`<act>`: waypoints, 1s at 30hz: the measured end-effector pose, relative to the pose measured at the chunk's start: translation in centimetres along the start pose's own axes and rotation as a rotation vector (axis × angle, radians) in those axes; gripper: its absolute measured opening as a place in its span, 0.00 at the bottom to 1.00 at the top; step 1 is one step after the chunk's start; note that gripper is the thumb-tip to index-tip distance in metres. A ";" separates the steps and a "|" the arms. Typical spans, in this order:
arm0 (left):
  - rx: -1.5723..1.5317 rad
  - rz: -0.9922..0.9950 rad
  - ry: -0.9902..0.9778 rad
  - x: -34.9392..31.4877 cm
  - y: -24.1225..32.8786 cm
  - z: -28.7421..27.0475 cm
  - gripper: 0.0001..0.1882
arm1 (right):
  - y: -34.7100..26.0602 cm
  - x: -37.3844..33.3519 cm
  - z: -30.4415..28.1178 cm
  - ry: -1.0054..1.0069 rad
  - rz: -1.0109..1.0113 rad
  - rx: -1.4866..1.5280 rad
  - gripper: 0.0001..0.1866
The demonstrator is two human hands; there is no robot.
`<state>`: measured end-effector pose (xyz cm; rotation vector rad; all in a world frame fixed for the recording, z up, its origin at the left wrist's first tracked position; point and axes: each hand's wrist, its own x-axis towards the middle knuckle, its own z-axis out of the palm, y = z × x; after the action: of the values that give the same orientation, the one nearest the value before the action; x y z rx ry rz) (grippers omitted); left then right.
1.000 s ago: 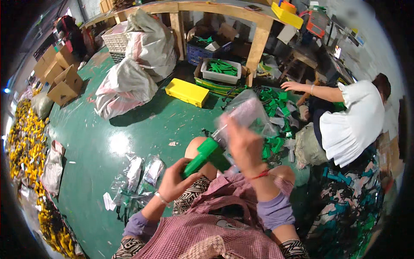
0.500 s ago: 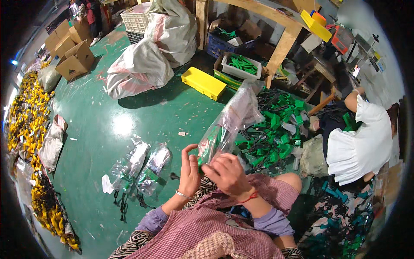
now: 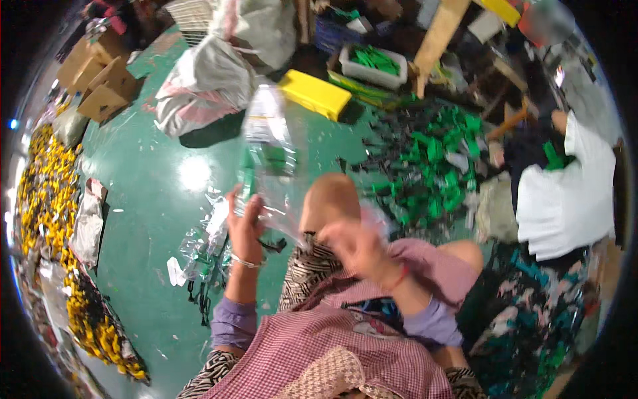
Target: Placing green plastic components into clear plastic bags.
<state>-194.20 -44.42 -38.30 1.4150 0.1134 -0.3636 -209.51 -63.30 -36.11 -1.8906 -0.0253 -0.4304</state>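
Observation:
My left hand [image 3: 244, 229] is closed on the lower end of a clear plastic bag [image 3: 268, 123], which stands up and away from me over the green floor. Inside the bag are a green plastic part [image 3: 271, 159] and something white; motion smears both. A black cord [image 3: 274, 245] hangs beside the wrist. My right hand [image 3: 355, 249], apart from that bag, is over my lap and blurred, so its fingers do not show clearly. Left of my left hand lie filled clear bags [image 3: 203, 249] with black cords.
Green and black parts [image 3: 432, 159] are heaped at the right, near a person in a white top [image 3: 565, 193]. A yellow box [image 3: 315, 93], a white tub [image 3: 373, 66] and white sacks [image 3: 203, 86] stand ahead. Yellow parts [image 3: 50, 199] line the left side.
The bag has swung left with my left hand, away from the green heap. My right hand has come off it and moved slightly right. The whole view has shifted a little.

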 end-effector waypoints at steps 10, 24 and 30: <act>0.168 -0.263 0.142 11.4 -10.0 -22.5 0.34 | 34.4 -16.9 -7.7 0.316 1.069 -0.740 0.12; 1.488 0.339 -0.287 14.7 -11.2 -19.3 0.29 | 35.1 -14.0 1.3 -0.923 0.497 -0.867 0.17; 1.131 0.993 -0.582 5.9 -3.1 10.6 0.37 | 25.4 -4.8 -2.2 -0.278 0.320 -0.443 0.22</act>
<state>-191.09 -56.21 -41.29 2.1586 -1.4214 0.0566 -208.90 -73.56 -59.87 -2.3286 0.2001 0.0570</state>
